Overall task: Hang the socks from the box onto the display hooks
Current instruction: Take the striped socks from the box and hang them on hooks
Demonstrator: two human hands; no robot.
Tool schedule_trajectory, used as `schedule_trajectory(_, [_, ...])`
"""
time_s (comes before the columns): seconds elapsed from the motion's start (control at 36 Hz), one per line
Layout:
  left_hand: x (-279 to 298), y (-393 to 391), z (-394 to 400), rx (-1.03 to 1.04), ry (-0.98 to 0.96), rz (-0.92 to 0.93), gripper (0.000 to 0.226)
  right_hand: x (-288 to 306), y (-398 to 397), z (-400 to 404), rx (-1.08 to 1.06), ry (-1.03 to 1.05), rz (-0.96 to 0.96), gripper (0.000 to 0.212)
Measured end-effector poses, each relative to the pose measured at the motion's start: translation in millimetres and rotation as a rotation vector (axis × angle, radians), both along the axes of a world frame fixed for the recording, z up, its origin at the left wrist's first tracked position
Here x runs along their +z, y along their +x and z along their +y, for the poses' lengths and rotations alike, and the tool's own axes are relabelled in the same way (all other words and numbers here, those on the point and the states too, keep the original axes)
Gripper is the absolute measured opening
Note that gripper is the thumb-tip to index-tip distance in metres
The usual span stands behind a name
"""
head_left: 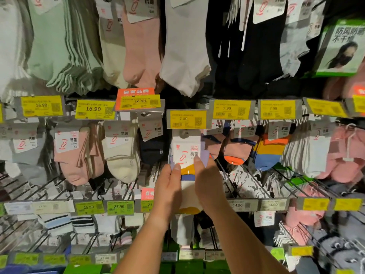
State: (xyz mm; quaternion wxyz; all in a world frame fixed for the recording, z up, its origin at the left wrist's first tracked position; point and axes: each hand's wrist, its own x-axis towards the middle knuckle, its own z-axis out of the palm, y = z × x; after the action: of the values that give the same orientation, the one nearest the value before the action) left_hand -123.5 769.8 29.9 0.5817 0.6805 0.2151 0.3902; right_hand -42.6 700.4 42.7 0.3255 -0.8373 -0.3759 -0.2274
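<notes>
A pack of socks (186, 155), white with yellow, blue and lilac bands and a white card label, hangs at the middle display hook just under a yellow 7.99 price tag (186, 119). My left hand (168, 186) grips the pack's left edge, thumb on its front. Opposite it, my right hand (206, 180) holds the right edge with its thumb pressed on the label. The hook itself is hidden behind the price tag and label. The box is not in view.
Rows of hanging socks fill the wall: pink and cream pairs (94, 153) to the left, orange and blue pairs (266, 153) to the right. Bare wire hooks (231, 175) jut out below. A lower row of price tags (118, 207) sits near my wrists.
</notes>
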Motion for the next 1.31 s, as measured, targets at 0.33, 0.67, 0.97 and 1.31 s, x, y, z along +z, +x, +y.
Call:
schedule_trajectory(0.33, [21, 19, 16, 0.115, 0.186, 0.264, 0.037, 4, 23, 17, 0.020, 0.056, 0.067, 0.023])
schedule_trajectory(0.67, [-17, -12, 28, 0.210, 0.264, 0.294, 0.028, -30, 17, -14, 0.044, 0.529, 0.742, 0.025])
schedule_trajectory(0.97, [10, 32, 38, -0.281, -0.647, -0.036, 0.054, -11, 42, 35, 0.251, 0.715, 1.516, 0.069])
schedule_trajectory(1.31, [38, 60, 68, -0.391, -0.726, 0.031, 0.051, 14, 82, 42, 0.332, 0.633, 1.409, 0.043])
